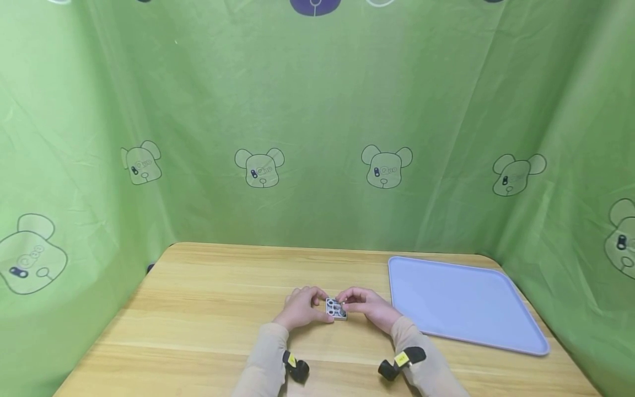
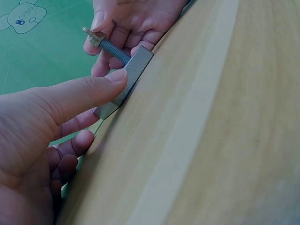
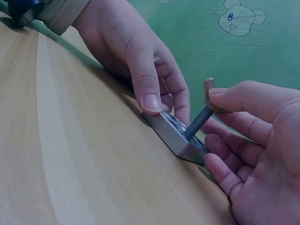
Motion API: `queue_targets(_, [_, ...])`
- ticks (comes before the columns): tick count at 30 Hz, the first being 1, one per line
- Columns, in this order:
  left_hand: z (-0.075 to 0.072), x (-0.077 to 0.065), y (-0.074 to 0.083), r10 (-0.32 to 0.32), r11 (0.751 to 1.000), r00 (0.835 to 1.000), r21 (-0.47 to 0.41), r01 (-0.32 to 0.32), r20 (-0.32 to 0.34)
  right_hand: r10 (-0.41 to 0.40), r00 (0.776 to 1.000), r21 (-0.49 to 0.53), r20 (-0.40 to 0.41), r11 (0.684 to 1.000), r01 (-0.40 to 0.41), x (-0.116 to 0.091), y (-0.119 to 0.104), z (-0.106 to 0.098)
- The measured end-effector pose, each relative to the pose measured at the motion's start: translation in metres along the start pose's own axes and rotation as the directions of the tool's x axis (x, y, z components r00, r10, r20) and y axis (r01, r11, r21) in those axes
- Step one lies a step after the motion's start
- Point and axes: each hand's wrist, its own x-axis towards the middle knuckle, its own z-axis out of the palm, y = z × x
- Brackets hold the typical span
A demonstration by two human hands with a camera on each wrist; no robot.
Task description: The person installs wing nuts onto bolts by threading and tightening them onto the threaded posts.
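A small square metal block with round holes lies flat on the wooden table. My left hand grips its left side, thumb on the near edge and fingers at the far edge. From the block's top rises a grey threaded bolt, leaning, with a brass-coloured winged head at its upper end. The thumb and forefinger of my right hand pinch that head. In the right wrist view, the other right fingers curl beside the block's edge. The bolt's lower end is hidden in the block.
A pale blue tray lies on the right part of the wooden table, near my right forearm. Green curtains with bear-head prints enclose the table's back and sides. Black wrist cameras are strapped to both sleeves.
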Motion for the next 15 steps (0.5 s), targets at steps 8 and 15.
queue_targets(8, [0.0001, -0.0001, -0.0004, 0.003, 1.0, 1.0, -0.003, -0.003, -0.001, -0.01, 1.0, -0.012, -0.02, 1.0, 0.01, -0.0003, -0.0022, 0.0035])
queue_targets(15, [0.0001, 0.0008, -0.0017, 0.001, 1.0, 1.0, 0.011, -0.001, 0.0, -0.018, 1.0, -0.046, -0.025, 0.999, 0.016, -0.0006, -0.0038, 0.0055])
